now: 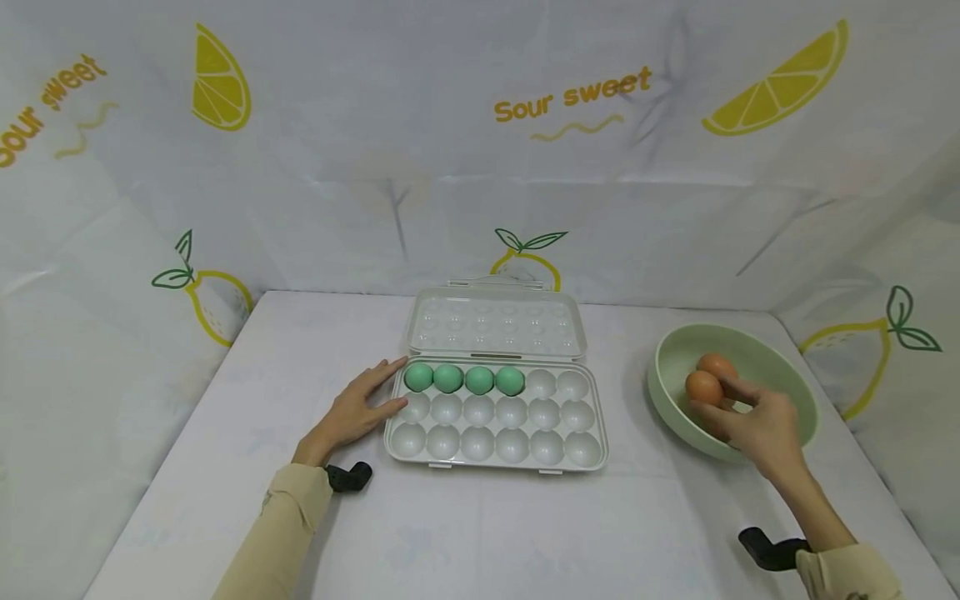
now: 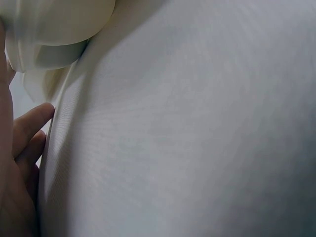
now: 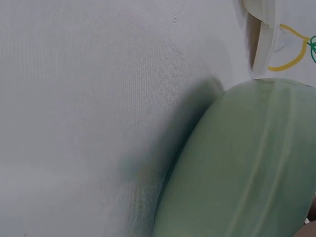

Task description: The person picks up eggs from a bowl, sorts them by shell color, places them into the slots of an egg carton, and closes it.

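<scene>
- Head view: we see a smooth, orange-tinted front brown egg [image 1: 703, 388] and a rear brown egg [image 1: 716, 365] in the green bowl [image 1: 787, 375], right of the egg tray [image 1: 478, 411]; four green eggs [image 1: 479, 380] sit in the tray's back row, from its left end; the pale lid [image 1: 495, 321] lies open behind the tray; the right hand [image 1: 761, 423], reaching into the bowl, pinches the front brown egg; the left hand [image 1: 356, 412] touches the tray's left edge, thumb and fingers apart.
- Left wrist view: we see the tray's pale side above the left hand's extended fingers.
- Right wrist view: the bowl's wall hides the eggs; the tray's pale edge shows past it; we see just a sliver of right hand and cannot tell its grip here.
</scene>
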A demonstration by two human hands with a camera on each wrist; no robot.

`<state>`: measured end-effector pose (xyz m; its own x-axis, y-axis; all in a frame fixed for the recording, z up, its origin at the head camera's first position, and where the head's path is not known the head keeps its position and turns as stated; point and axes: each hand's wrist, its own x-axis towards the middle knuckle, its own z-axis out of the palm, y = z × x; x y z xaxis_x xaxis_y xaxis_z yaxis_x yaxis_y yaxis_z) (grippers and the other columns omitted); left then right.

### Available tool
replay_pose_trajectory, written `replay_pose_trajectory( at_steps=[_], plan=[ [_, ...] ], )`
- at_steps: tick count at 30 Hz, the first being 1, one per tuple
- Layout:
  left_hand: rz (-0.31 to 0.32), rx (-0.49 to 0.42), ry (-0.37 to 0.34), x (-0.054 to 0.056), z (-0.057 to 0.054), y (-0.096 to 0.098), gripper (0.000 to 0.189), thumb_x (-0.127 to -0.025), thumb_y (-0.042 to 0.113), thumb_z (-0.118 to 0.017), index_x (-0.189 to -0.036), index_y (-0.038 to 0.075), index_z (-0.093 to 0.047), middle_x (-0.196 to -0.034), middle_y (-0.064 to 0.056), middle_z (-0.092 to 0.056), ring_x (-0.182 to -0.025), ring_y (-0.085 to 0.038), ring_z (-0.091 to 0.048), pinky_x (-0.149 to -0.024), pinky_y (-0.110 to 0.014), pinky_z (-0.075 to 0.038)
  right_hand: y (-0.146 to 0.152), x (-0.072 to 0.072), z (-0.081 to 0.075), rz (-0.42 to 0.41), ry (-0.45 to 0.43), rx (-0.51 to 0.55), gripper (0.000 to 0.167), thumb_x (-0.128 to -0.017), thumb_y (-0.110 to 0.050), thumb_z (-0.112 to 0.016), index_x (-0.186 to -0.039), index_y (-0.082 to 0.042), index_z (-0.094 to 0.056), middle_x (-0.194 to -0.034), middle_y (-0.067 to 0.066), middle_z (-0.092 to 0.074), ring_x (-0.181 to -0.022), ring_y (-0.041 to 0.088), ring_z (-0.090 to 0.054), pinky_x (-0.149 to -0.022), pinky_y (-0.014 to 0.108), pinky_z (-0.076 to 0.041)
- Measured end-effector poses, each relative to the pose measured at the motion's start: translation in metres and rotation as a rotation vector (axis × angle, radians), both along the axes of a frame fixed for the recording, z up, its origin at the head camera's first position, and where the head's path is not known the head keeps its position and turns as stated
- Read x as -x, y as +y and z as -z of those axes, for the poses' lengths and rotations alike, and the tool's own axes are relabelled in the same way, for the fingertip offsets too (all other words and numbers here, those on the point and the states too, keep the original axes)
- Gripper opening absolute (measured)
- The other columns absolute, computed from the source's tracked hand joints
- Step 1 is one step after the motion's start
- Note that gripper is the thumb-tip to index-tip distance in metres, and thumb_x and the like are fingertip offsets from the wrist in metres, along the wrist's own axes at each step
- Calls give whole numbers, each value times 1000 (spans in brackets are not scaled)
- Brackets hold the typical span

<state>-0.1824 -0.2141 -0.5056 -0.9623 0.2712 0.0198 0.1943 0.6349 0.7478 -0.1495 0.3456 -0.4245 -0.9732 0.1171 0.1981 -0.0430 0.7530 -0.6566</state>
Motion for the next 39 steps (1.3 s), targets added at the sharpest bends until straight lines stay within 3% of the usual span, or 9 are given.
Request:
replay_pose_trajectory(
  at_steps=[2,4,6,8,15,27,35,37,39],
  plan=[
    [-1,-2,-2,0,0,0,71,-95,37,-72,-158,27,-41,-165,-14,-37,-156,-42,-28,-127,-67,-19,-1,0,-1,19,6,9,56,-81,-19,-88,-126,7,-69,-112,24,-75,-80,-23,-47,-49,15,-48],
    [-1,0,-3,0,-1,0,71,-95,36,-72,-158,27,-41,-165,-14,-37,-156,-42,-28,-127,-67,-19,-1,0,0,37,20,35,54,-79,-18,-89,-124,7,-70,-101,-3,-78,-81,-24,-48,-52,11,-48],
    [0,1,-3,0,-1,0,71,-95,35,-73,-158,26,-42,-165,-14,-38,-156,-42,-28,-127,-66,-19,-2,1,1,48,34,99,54,-78,-14,-89,-123,8,-70,-93,-30,-70,-83,-25,-51,-57,6,-51],
    [0,7,4,-1,-1,0,70,-95,35,-73,-157,25,-42,-165,-14,-39,-155,-42,-29,-127,-65,-20,-2,1,2,56,44,181,55,-78,-10,-89,-124,11,-67,-89,-46,-57,-86,-26,-54,-65,2,-53],
    [2,10,22,-1,-2,0,70,-95,35,-72,-158,24,-42,-164,-16,-39,-155,-44,-29,-127,-66,-20,-10,1,3,121,58,416,61,-75,3,-88,-130,12,-62,-94,-37,-67,-85,-18,-67,-71,6,-57],
    [-3,20,-3,0,-3,0,70,-96,36,-72,-158,26,-41,-165,-15,-37,-156,-43,-27,-127,-68,-19,-26,9,0,272,77,485,59,-71,6,-89,-128,-1,-71,-94,-31,-70,-96,-11,-64,-75,3,-55],
    [-20,25,-30,-2,-4,1,71,-96,38,-71,-158,27,-40,-166,-16,-34,-156,-45,-25,-124,-72,-18,-46,12,-3,242,81,734,62,-69,9,-90,-127,0,-71,-94,-21,-76,-79,-7,-74,-70,8,-58],
    [-20,28,-30,-2,-5,1,71,-96,37,-72,-158,27,-40,-166,-15,-35,-156,-44,-25,-125,-71,-18,-52,13,-3,233,84,703,59,-70,5,-90,-126,-4,-73,-92,-22,-75,-78,-8,-74,-62,7,-56],
    [-20,30,-31,-2,-5,2,71,-95,37,-72,-158,27,-40,-166,-15,-35,-156,-44,-25,-125,-71,-18,-60,14,-2,207,120,642,56,-71,5,-90,-125,-3,-73,-94,-22,-74,-82,-9,-73,-64,5,-56]
  ],
)
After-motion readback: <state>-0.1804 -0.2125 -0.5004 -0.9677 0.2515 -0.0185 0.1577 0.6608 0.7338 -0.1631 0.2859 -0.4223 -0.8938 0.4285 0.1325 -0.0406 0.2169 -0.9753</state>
